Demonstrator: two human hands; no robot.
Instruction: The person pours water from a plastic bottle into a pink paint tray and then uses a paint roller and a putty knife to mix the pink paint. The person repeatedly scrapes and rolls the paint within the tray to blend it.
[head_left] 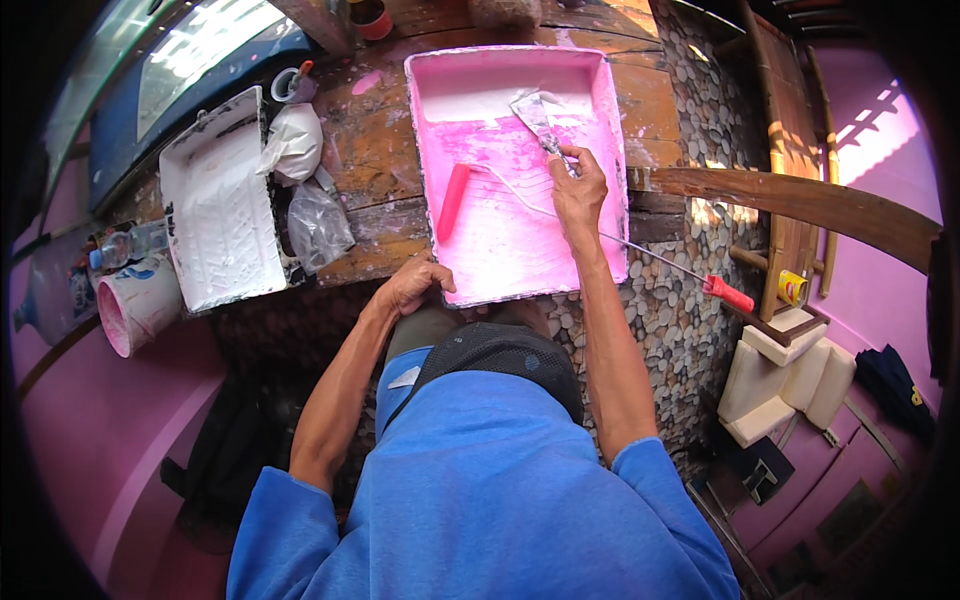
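A large paint tray point(615, 110), coated in pink and white paint, lies in front of me over the near edge of the wooden table. My left hand point(415, 283) is closed on the tray's near left corner. In my right hand point(580, 190) is the handle of a putty knife point(531, 112), its paint-smeared blade pointing toward the tray's far end. A paint roller point(454, 203) with a bright pink sleeve rests inside at the left. Its wire passes beneath my right forearm and over the tray's right rim to a red handle point(728, 293).
Left of the tray is a second, white-coated paint tray point(225, 200), beside a white bag point(295, 140) and a clear plastic bag point(318, 228). A pink-stained bucket point(140, 300) is farther left. A curved wooden rail point(790, 205) and a yellow can point(790, 287) are on the right.
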